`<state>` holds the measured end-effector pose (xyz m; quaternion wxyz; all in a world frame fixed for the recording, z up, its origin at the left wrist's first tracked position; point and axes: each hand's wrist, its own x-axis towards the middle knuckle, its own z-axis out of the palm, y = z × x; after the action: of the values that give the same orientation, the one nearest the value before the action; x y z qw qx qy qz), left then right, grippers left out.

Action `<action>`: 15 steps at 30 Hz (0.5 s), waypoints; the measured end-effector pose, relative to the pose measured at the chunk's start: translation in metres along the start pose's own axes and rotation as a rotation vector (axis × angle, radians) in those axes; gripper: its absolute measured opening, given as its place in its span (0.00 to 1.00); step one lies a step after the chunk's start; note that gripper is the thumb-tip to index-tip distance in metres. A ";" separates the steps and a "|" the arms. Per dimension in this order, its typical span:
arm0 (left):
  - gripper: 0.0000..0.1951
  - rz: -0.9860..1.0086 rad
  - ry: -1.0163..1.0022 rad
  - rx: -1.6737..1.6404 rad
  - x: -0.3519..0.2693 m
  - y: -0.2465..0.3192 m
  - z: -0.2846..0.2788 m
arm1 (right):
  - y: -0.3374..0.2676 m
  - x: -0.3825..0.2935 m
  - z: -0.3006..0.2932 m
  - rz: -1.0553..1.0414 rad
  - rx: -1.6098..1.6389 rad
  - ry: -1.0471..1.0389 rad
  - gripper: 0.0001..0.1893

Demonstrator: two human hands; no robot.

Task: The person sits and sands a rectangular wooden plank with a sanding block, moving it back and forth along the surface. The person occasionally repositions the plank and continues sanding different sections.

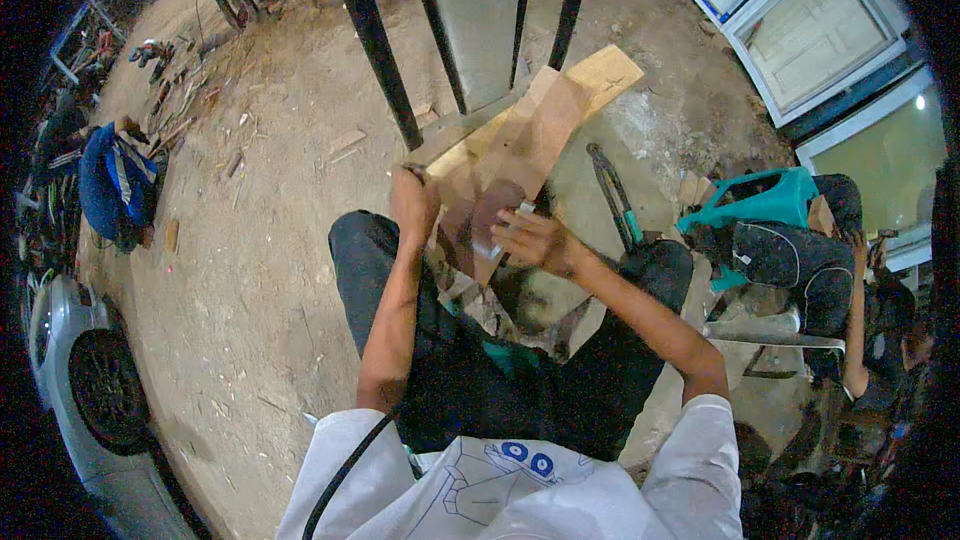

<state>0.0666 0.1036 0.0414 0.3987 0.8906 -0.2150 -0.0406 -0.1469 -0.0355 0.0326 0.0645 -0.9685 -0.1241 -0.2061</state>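
On the left, my left hand (415, 199) is closed at the near end of a long yellowish wooden board (611, 79). A browner wooden board (536, 139) lies across it at an angle, blurred and doubled near its lower end. My right hand (536, 240) is over that lower end, fingers bent around a small pale object (527, 207). Blur hides what this object is. Both boards are in front of my knees. Beyond my right hand, a long dark metal hand tool (616, 191) with a green grip lies near my right knee.
Dark bars (375, 45) and a grey upright panel (480, 22) stand ahead. At right, another person's leg (780, 255) is beside a teal plastic stool (772, 191). Framed windows (817, 37) lean at upper right. A car (97, 382) and blue cloth (112, 180) are left; wood scraps (349, 141) litter the ground.
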 end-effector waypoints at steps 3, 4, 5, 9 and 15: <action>0.14 -0.022 0.006 -0.045 0.008 -0.005 -0.005 | 0.092 0.008 -0.033 0.397 -0.135 0.083 0.17; 0.14 -0.059 -0.001 -0.043 0.005 0.003 -0.009 | 0.109 0.027 -0.067 0.829 -0.117 0.051 0.17; 0.14 -0.098 -0.005 -0.039 0.003 0.009 -0.011 | 0.115 0.036 -0.083 0.996 -0.135 0.064 0.17; 0.14 -0.009 0.009 -0.082 0.011 -0.011 0.004 | 0.114 0.056 -0.094 0.881 -0.241 0.075 0.17; 0.16 -0.044 -0.004 -0.108 0.010 -0.003 0.005 | -0.004 0.011 -0.008 -0.451 -0.151 -0.029 0.17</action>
<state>0.0755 0.0975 0.0370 0.4447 0.8722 -0.1938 -0.0628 -0.1414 -0.0308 0.0443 -0.0574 -0.9212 -0.3224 -0.2100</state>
